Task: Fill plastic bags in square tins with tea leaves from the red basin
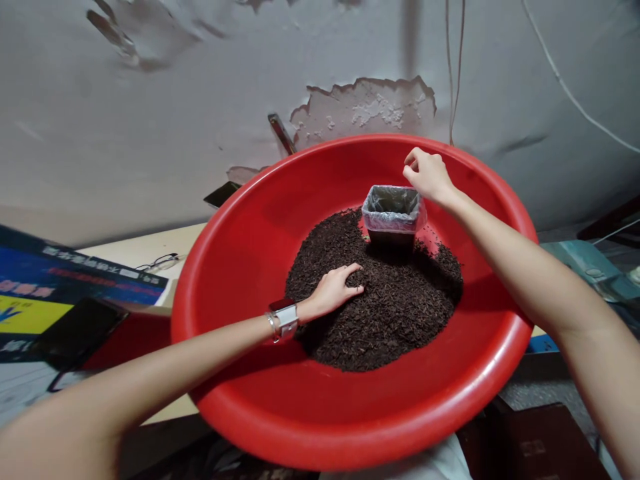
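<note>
A wide red plastic basin (240, 240) holds a heap of dark, dry, shredded bits (380, 320) that look like loose tea leaves. My left hand (334, 291), with a watch at the wrist, rests on the heap, thumb and forefinger apart with leaves between them. Upright in the heap, toward the back, stands a small box-shaped container (393, 241) lined with a clear plastic bag (393, 219) folded over its rim. Above the container's right rear corner is my right hand (429, 176), its fingers curled in toward the thumb; whatever they hold, if anything, is hidden.
Behind the basin rises a wall (200, 120) with peeling paint and hanging cords (456, 73). At the left, a blue printed box (100, 267), a dark phone-like object (80, 333) and glasses (159, 261) lie near a pale tabletop (145, 250). A teal object (590, 267) sits at the right.
</note>
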`<control>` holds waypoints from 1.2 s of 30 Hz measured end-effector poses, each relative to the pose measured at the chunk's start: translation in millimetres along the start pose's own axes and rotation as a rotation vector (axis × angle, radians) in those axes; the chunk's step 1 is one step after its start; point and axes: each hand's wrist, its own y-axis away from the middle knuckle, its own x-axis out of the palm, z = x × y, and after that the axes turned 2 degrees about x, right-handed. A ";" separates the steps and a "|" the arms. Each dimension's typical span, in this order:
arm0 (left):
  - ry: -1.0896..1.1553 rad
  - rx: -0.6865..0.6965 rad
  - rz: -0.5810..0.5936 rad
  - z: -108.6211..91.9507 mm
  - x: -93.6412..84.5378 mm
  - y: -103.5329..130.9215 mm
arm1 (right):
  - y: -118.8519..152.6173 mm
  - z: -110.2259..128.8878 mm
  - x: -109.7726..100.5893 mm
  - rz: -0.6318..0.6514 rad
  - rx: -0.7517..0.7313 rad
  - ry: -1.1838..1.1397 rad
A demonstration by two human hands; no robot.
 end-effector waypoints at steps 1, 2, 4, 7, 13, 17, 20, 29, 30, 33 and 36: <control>0.044 0.036 -0.035 -5.0 -5.0 -3.7 | 0.4 1.2 -0.5 -0.001 0.012 0.009; 0.094 0.084 -0.078 -11.9 -11.8 -9.0 | 0.7 2.4 -1.1 -0.002 0.025 0.019; 0.188 0.192 -0.194 -29.7 -29.3 -26.1 | 1.2 4.9 -2.3 -0.005 0.043 0.033; 0.234 0.282 -0.375 -57.4 -58.8 -67.6 | 1.5 7.6 -3.3 -0.006 0.050 0.034; 0.058 0.387 -0.280 -77.4 -90.3 -143.9 | 1.0 4.2 -1.0 0.002 0.046 0.039; -0.059 0.382 -0.101 -70.6 -97.5 -138.8 | -0.2 2.3 -2.5 -0.014 0.009 0.007; -0.113 0.336 -0.099 -59.3 -105.0 -110.7 | 5.1 20.1 -8.4 -0.047 -0.022 -0.018; -0.742 0.029 0.077 -12.5 -99.5 -27.5 | 98.7 106.4 37.7 0.599 -0.544 -0.160; -0.761 0.017 0.080 -9.6 -97.3 -25.2 | 110.4 104.7 48.4 0.727 -0.527 -0.128; -0.782 0.020 0.090 -5.6 -93.5 -24.1 | 135.8 90.9 72.0 1.040 -0.344 -0.035; -0.722 0.044 0.177 -4.3 -93.6 -24.5 | 147.5 80.1 79.8 1.155 -0.257 -0.035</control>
